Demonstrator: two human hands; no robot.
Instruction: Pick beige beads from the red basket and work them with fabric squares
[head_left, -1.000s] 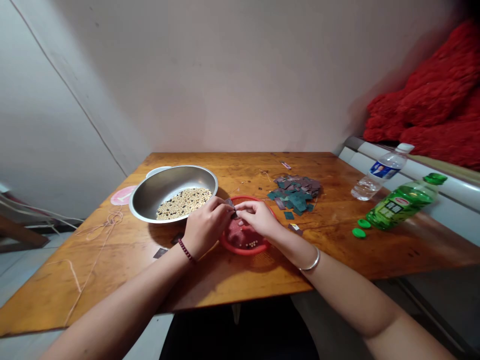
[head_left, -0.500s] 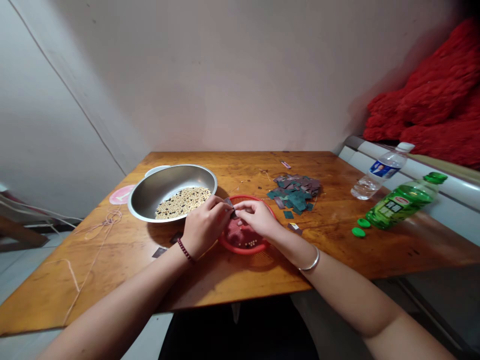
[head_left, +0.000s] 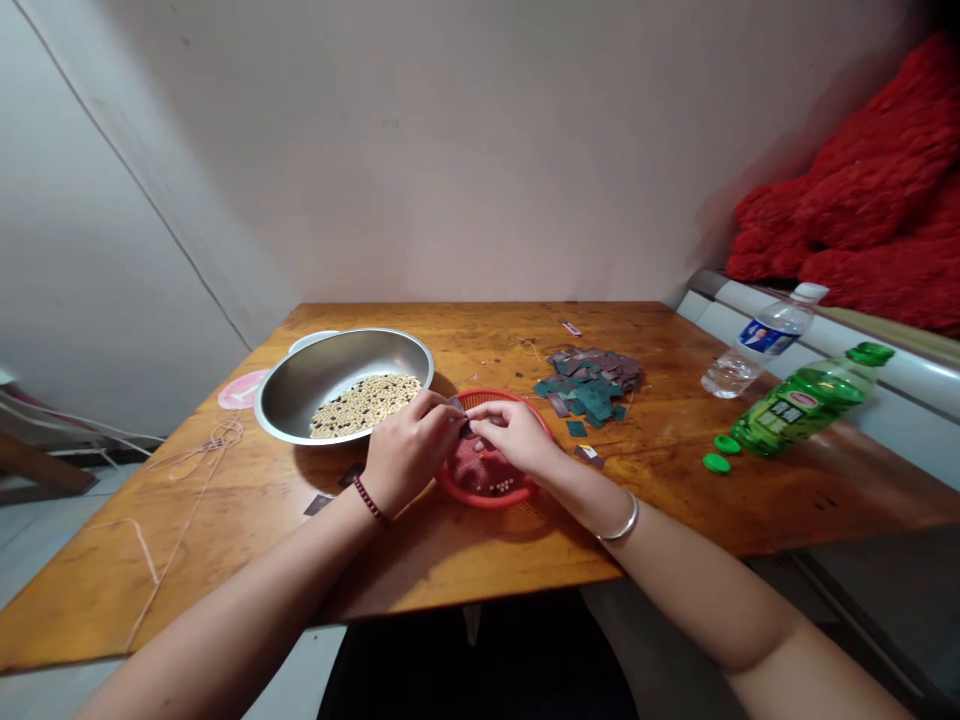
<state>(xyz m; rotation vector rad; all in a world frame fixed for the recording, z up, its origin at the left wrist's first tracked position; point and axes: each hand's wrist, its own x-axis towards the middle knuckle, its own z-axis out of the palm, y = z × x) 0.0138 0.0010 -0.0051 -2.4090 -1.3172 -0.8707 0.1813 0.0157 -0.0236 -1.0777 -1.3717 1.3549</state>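
Note:
Over the red plastic basket (head_left: 469, 496), my left hand (head_left: 412, 440) and my right hand (head_left: 514, 435) meet with their fingertips pinched together. Between them is a small dark piece (head_left: 464, 426), apparently a scrap like those on the table, though the fingers hide most of it. Several pale beads or beans (head_left: 502, 487) lie in the bottom of the basket. Left of my hands a tilted steel bowl (head_left: 300, 390) holds many pale and black beads or beans (head_left: 367, 405). Right of the basket lies a heap of thin green and brown squares (head_left: 592, 382).
A water bottle (head_left: 757, 345) and a green drink bottle (head_left: 802, 405) stand at the right, near two green caps (head_left: 717, 463). Tangled string (head_left: 217, 440) and a pink disc (head_left: 241, 390) lie at the left. Red fluffy material (head_left: 877, 190) is piled at the far right.
Almost nothing differs. Both hands stay over the basket with fingertips together, and the fingers of my right hand have shifted very slightly.

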